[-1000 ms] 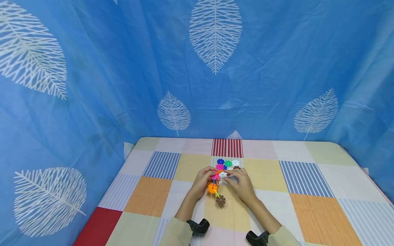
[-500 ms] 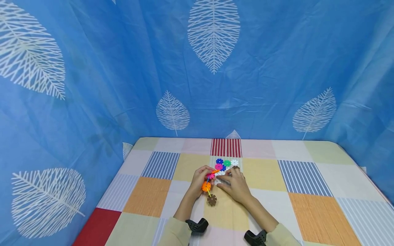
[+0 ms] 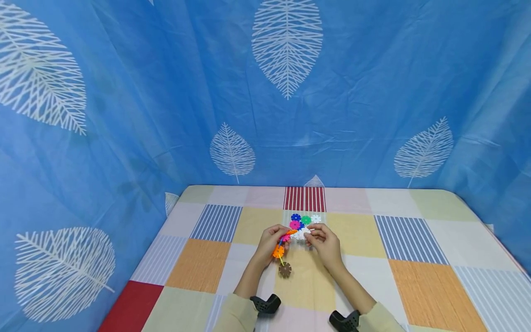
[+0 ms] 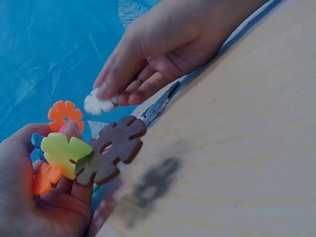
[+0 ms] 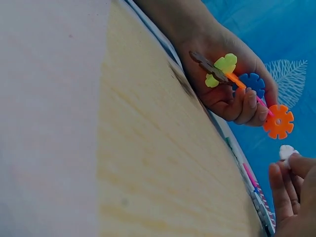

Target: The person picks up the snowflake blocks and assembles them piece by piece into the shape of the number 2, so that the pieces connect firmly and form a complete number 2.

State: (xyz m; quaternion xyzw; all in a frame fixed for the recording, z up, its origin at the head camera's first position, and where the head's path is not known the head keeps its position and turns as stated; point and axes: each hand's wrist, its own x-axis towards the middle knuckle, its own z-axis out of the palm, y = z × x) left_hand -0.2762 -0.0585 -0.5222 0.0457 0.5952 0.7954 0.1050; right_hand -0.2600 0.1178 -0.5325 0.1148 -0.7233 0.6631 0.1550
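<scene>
My left hand (image 3: 267, 244) holds a chain of joined plastic snowflake discs. At its upper end an orange disc (image 5: 279, 122) points toward the other hand; a pink disc (image 3: 285, 238) and a blue disc (image 5: 252, 83) are partly hidden by the fingers. Lower down come another orange disc (image 3: 278, 251), a yellow-green disc (image 4: 58, 148) and a brown disc (image 4: 118, 145) hanging free above the cloth. Between thumb and fingers my right hand (image 3: 327, 242) pinches a white snowflake disc (image 4: 95, 103), a short gap away from the upper orange disc.
Just beyond the hands, several loose discs lie close together, among them a dark blue disc (image 3: 296, 217), a green disc (image 3: 306, 220), a white one and a pink disc (image 3: 294, 225). Patchwork cloth (image 3: 361, 235) covers the table; a blue leaf-print curtain (image 3: 356, 115) hangs behind.
My right hand has left the chain, reached to the loose discs and now pinches a white one, held up. The left hand has shifted slightly left with the chain.
</scene>
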